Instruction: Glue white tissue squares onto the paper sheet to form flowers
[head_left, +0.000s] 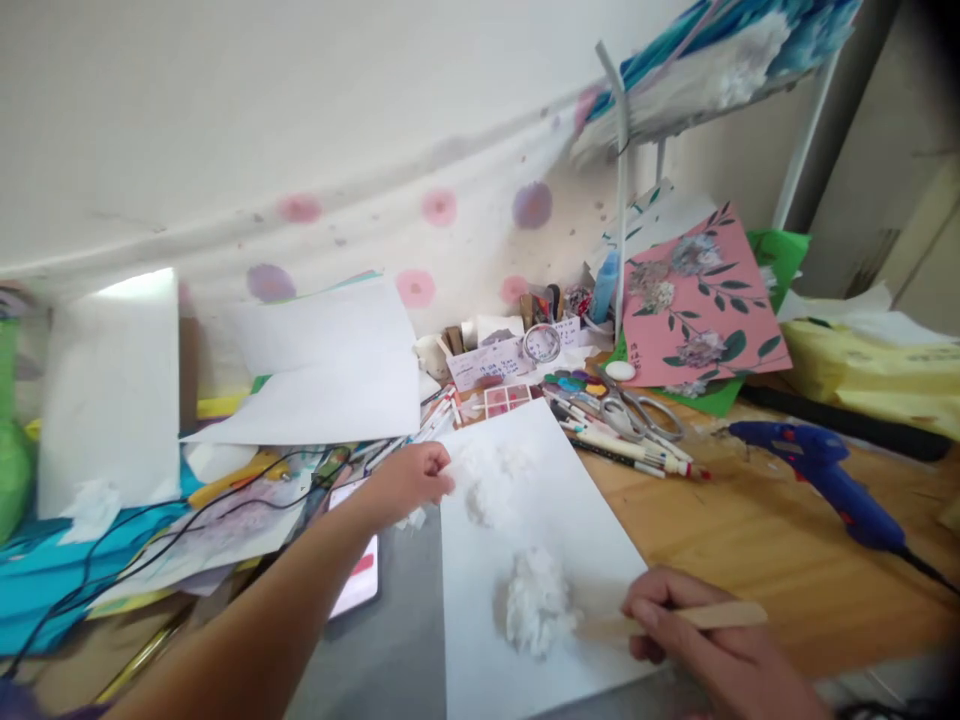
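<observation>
A white sheet of paper point(592, 510) lies at the front of the desk. White crumpled tufts point(538, 600), like tissue or paste, form a raised clump on its lower half, with fainter tufts point(495, 495) higher up. My right hand point(686, 625) grips a flat wooden craft stick point(727, 614) at the sheet's right edge; its blurred front end points toward the clump. My left hand point(416, 480) is closed at the left edge of the sheet, fingers curled in; what they hold, if anything, is hidden.
A blue glue gun point(821, 475) lies at right. Scissors point(637, 405) rest on pens and brushes behind the sheet. A lit phone point(356, 585) is under my left forearm. Black cables point(202, 505) cross the papers at left. A pink flower picture point(705, 300) leans at back right.
</observation>
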